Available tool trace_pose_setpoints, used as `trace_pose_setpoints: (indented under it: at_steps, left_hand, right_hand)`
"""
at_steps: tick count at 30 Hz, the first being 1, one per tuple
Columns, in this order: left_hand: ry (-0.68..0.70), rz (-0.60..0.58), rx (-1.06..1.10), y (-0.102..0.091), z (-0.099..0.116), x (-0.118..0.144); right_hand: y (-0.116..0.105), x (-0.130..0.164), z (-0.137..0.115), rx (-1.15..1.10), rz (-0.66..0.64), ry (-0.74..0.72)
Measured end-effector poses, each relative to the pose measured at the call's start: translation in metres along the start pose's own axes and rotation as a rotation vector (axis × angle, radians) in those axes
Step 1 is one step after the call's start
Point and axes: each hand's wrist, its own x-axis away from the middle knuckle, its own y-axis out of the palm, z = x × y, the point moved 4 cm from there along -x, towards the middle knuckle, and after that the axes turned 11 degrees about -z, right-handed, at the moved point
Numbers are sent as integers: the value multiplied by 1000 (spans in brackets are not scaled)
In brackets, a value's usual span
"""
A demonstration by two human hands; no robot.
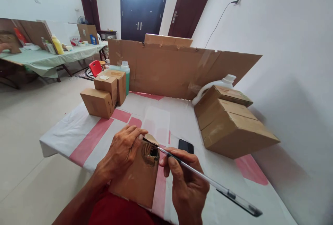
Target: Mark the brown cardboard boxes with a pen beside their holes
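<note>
A clear-barrelled pen (201, 174) with a black grip slants across the front, and my right hand (186, 180) is closed round it near the tip. The tip meets the top edge of a brown cardboard piece (140, 180), or comes very close to it. Torn into that piece near its upper right corner is a ragged hole (153, 153) with dark marks around it. My left hand (127, 145) grips the cardboard's upper left edge, with the thumb and fingers by a small raised flap (151, 138). Whether the piece is a whole box, I cannot tell.
A black phone (186, 146) lies just beyond my right hand. Small boxes (97, 102) and a green bottle (127, 79) stand at left, larger boxes (234, 128) and a white jug (221, 83) at right. A cardboard screen (166, 70) closes the table's back.
</note>
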Motion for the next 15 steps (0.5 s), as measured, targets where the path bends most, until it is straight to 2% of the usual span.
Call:
trace_pose_setpoints:
  at_steps: [5,7,15]
  left_hand:
    - [-11,-4,-2,2,4,2]
    - [-25,-14,0,3,6,2]
    - [-25,-14,-41,7,9,1]
  right_hand:
    - [9,1,-5,256,-129,-134]
    - [8,1,-6,304,-174,-192]
    - [8,-2,-13,417,-247,-264]
